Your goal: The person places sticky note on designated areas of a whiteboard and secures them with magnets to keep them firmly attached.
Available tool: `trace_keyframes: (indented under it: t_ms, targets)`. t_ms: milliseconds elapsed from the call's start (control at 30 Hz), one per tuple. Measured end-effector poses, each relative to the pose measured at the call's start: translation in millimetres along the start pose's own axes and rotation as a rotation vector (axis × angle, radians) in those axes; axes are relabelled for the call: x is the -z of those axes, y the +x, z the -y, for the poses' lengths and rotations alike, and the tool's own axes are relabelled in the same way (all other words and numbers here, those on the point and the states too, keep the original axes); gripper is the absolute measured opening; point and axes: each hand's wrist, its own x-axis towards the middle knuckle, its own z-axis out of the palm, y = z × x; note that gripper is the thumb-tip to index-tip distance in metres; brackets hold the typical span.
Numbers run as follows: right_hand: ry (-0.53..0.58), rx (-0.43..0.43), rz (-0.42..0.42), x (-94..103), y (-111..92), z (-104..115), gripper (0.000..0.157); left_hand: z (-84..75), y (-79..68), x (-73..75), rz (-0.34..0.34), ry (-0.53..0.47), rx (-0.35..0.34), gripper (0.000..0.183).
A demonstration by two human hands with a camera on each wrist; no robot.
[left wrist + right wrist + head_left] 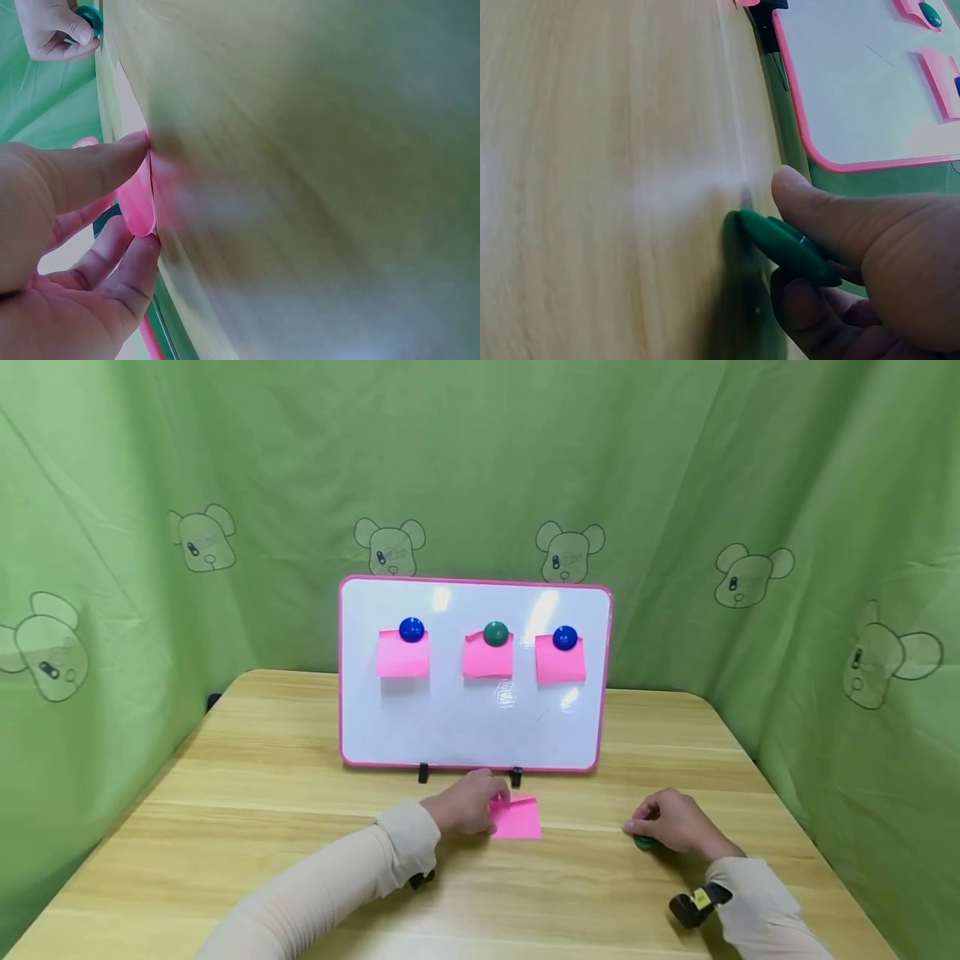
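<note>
My left hand (pixel 467 802) is at the left side of a pink sticky note (pixel 519 820) lying on the table in front of the whiteboard. In the left wrist view, its thumb and fingertips hold the note (pixel 136 199) at two edges, and the paper bows between them. Off to the right, my right hand (pixel 677 822) pinches a round green magnet (pixel 791 249) between thumb and fingers. The magnet is tilted, with its lower rim at or just above the tabletop; contact is hard to tell.
A pink-framed whiteboard (pixel 465 727) stands on black feet (pixel 423 773) at the back. Three pink notes hang on it, under a blue magnet (pixel 411 629), a green magnet (pixel 496 633) and another blue magnet (pixel 566 637). Green curtains (pixel 480 452) surround the wooden table (pixel 247 735).
</note>
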Motion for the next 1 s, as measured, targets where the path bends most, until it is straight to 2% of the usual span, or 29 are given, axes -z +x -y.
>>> trace_keyframes:
  t_ms: [267, 567, 733, 1000]
  targets:
    - [-0.012, 0.015, 0.003, -0.7, 2.0, -0.7, 0.020, 2.1, 2.2, -1.6, 0.014, 0.056, -0.020, 0.036]
    - [0.016, 0.040, -0.015, -1.5, 2.8, 0.1, 0.017, 0.7, -1.5, -1.9, 0.000, -0.040, 0.015, 0.040]
    - [0.014, 0.032, -0.051, -2.5, 4.4, 0.8, 0.016, 2.3, -2.3, -3.6, -0.029, -0.038, 0.021, 0.047]
    - [0.054, 0.025, -0.095, -2.5, 8.5, 1.9, 0.009, 7.6, -4.3, -0.5, -0.111, -0.062, -0.035, 0.050]
